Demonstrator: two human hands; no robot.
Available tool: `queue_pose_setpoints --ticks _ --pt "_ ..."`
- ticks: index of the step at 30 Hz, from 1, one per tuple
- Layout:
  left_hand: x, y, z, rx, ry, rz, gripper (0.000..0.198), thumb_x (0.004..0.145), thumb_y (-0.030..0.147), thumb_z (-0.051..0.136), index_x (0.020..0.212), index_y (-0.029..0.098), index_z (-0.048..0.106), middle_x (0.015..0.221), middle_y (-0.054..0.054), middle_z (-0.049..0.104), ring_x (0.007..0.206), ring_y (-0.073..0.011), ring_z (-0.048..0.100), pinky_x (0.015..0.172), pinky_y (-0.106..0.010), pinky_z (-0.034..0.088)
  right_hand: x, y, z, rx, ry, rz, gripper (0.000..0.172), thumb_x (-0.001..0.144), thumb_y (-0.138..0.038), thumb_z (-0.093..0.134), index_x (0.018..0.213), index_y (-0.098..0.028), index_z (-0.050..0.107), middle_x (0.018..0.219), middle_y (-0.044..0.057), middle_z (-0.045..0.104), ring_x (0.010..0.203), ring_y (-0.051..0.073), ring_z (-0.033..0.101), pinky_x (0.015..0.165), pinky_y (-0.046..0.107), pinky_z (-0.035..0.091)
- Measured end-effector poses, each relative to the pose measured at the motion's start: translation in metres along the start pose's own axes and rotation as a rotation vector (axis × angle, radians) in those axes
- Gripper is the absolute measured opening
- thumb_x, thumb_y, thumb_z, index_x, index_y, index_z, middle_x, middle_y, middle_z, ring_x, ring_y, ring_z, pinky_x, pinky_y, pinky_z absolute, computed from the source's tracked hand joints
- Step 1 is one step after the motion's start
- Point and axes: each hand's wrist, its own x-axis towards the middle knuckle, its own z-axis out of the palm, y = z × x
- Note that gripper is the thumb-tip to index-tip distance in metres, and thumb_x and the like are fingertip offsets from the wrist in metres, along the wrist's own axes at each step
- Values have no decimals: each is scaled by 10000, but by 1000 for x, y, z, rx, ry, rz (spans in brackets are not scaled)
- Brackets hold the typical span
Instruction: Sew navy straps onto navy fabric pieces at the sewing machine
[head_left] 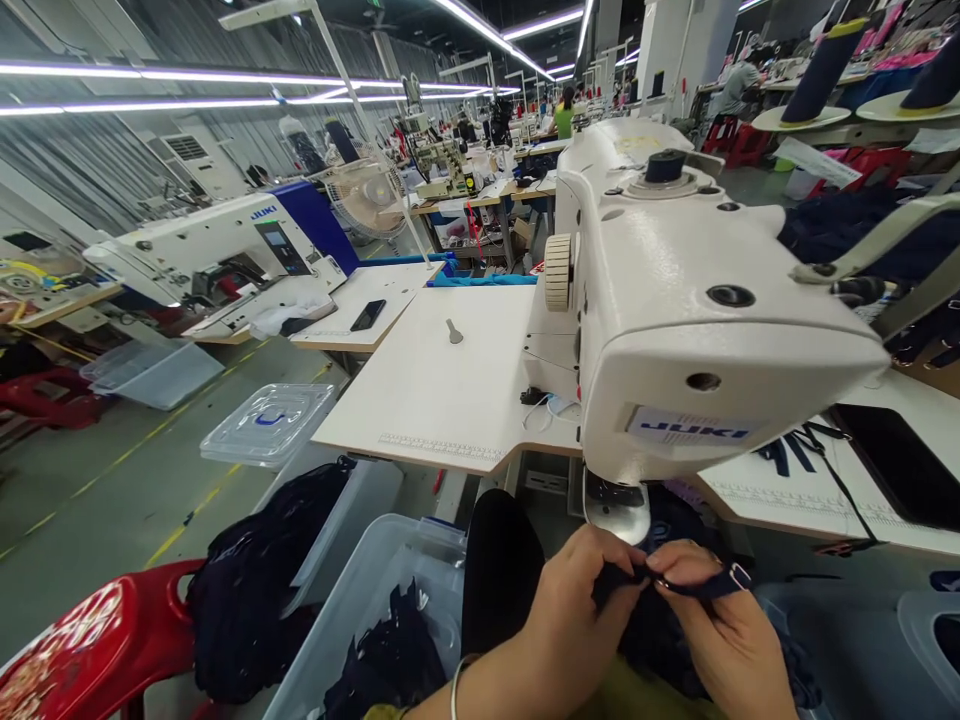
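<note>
Both hands meet just below the needle end of a white JUKI sewing machine point(720, 340). My left hand point(574, 595) pinches a dark navy strap point(709, 585) between thumb and fingers. My right hand point(724, 625) grips the same strap close beside it, and a small metal ring or slider point(740, 576) shows at the strap's right end. The part of the strap between the fingertips is mostly hidden. Behind the fingertips sits the machine's rounded metal plate point(619, 512). More dark navy fabric point(660, 640) lies below the hands, on or near the lap.
A clear plastic bin point(405, 540) with dark straps stands left of my leg. Beside it are navy fabric point(259, 580) and a red stool point(112, 640). On the white table point(450, 400) lies a small grey metal piece point(454, 331). A black phone or tablet point(911, 460) rests at right.
</note>
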Motion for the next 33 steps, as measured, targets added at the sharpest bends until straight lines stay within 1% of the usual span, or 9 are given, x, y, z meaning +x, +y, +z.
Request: queue_pose_setpoints --ticks 5,9,15,18,22,24,28,31,33 --pt "0 -1 3 -13 60 -2 257 770 -11 627 829 220 531 892 0 676 812 -133 647 750 -213 499 0 2 3 25 -7 -35 111 891 -200 628 791 -246 616 784 21 658 775 173 657 700 266 568" --pt "-1 -2 3 -26 53 -22 222 788 27 656 809 216 542 882 -5 684 807 -142 658 749 -219 505 0 -2 2 28 -34 -20 108 897 -211 625 799 -248 602 777 23 647 755 172 652 679 260 564" --pt "-4 -5 3 76 66 -68 141 810 148 708 805 211 582 794 -6 699 691 -138 660 641 -197 503 -2 -2 -4 -148 -75 71 62 903 -275 613 854 -243 593 830 39 670 760 174 683 635 218 582" --pt "-5 -6 5 90 78 -40 149 811 145 715 802 213 582 796 1 712 690 -131 674 645 -181 503 -3 -1 -6 -189 -90 68 26 910 -265 599 890 -253 587 856 28 670 771 160 688 650 194 580" --pt "-6 -7 7 73 71 22 161 825 113 682 784 211 560 843 -5 717 769 -142 692 706 -187 510 -2 -4 -5 -155 -64 24 55 919 -288 588 874 -259 579 822 2 655 727 138 679 642 177 568" --pt "-6 -8 9 73 70 -47 165 821 140 679 760 206 541 786 -3 687 719 -138 668 654 -191 497 -1 -5 -4 -192 -71 78 87 918 -335 589 880 -257 589 836 5 670 739 145 681 650 185 565" --pt "-5 -11 10 -66 53 -318 155 828 236 660 822 212 507 678 25 614 595 -124 608 555 -198 471 5 -6 -3 -388 -111 281 195 931 -433 546 952 -253 617 879 25 690 858 191 682 651 221 544" --pt "-2 -12 5 -49 77 -354 166 832 244 646 931 214 515 785 6 649 681 -136 632 630 -221 497 14 -2 -2 -483 -173 228 214 931 -443 530 946 -252 625 883 32 687 856 208 672 647 253 527" --pt "1 -12 0 73 132 -288 234 815 214 661 1009 220 531 934 -20 670 824 -152 641 749 -246 500 21 2 -2 -504 -217 97 187 925 -417 535 917 -254 626 889 31 683 817 203 663 675 276 524"
